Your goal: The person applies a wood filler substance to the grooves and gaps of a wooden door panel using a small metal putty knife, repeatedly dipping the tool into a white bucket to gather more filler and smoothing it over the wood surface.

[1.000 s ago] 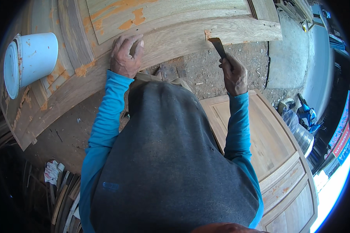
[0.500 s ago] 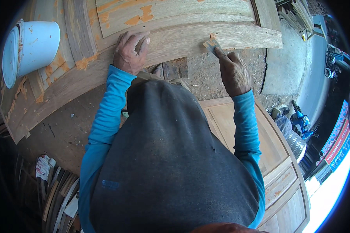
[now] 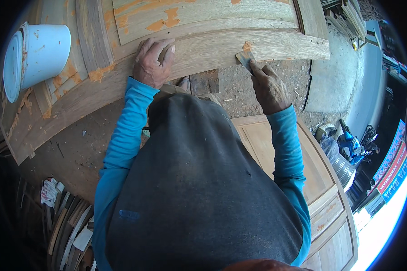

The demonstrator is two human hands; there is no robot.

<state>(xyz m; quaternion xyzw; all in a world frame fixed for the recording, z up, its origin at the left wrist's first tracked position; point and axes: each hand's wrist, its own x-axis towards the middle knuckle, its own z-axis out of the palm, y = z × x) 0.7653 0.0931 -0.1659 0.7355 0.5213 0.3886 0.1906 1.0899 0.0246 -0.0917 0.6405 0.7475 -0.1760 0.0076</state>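
Note:
A wooden door panel (image 3: 203, 50) lies across the top of the view, patched with orange filler. My right hand (image 3: 270, 88) grips a putty knife (image 3: 245, 58), its flat blade against the panel's near rail. Just beyond the blade is a small smear of orange filler (image 3: 247, 45). My left hand (image 3: 153, 63) rests on the same rail farther left, fingers slightly bent and thumb apart, with nothing held. A white plastic bucket (image 3: 47, 54), smudged with filler, lies on its side on the panel's left part.
Another wooden door (image 3: 309, 180) leans or lies at my right side. Stacked wood strips (image 3: 70, 226) are at the lower left, and more offcuts (image 3: 348, 20) at the upper right. Beneath the panel is a dirt floor (image 3: 244, 83). A metal bucket (image 3: 343, 171) stands beyond the second door.
My right hand and the putty knife have shifted slightly left and toward me. The filler smear by the blade looks wider. My left hand has stayed in place on the rail.

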